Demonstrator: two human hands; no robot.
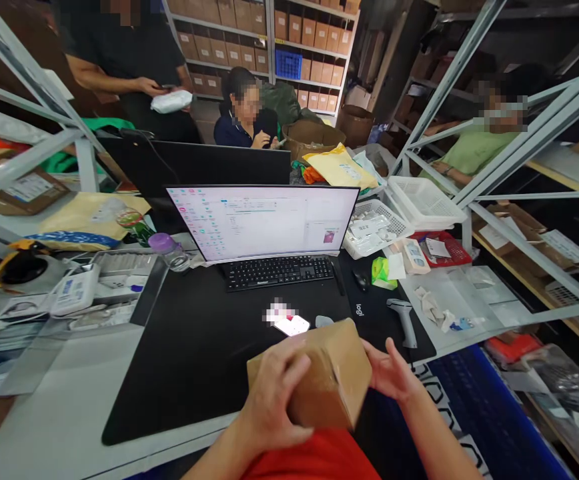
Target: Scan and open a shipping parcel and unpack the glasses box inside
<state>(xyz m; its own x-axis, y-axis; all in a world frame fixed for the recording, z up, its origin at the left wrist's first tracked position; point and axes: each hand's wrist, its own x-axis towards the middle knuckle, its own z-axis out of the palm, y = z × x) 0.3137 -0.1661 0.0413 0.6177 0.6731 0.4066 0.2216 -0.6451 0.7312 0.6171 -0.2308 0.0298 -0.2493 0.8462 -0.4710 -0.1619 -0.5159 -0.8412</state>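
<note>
A brown cardboard box (pixel 324 373) is held tilted between my two hands, close to my body at the desk's front edge. My left hand (pixel 277 397) grips its left side, thumb and fingers spread over the near faces. Against the right side of the box rests my right hand (pixel 389 370), its thumb raised and its fingertips partly hidden behind the cardboard. Just beyond the box, a phone (pixel 292 325) with a lit screen lies on the black desk mat (pixel 194 360). A grey handheld barcode scanner (pixel 403 321) lies to the right, near my right hand.
A monitor (pixel 264 223), keyboard (pixel 279 270) and mouse (pixel 360 280) stand ahead. White baskets (pixel 377 230) and a red basket (pixel 442 250) are on the right; a purple-capped jar (pixel 169 250) is on the left. Metal frames flank the desk. Several people are beyond it.
</note>
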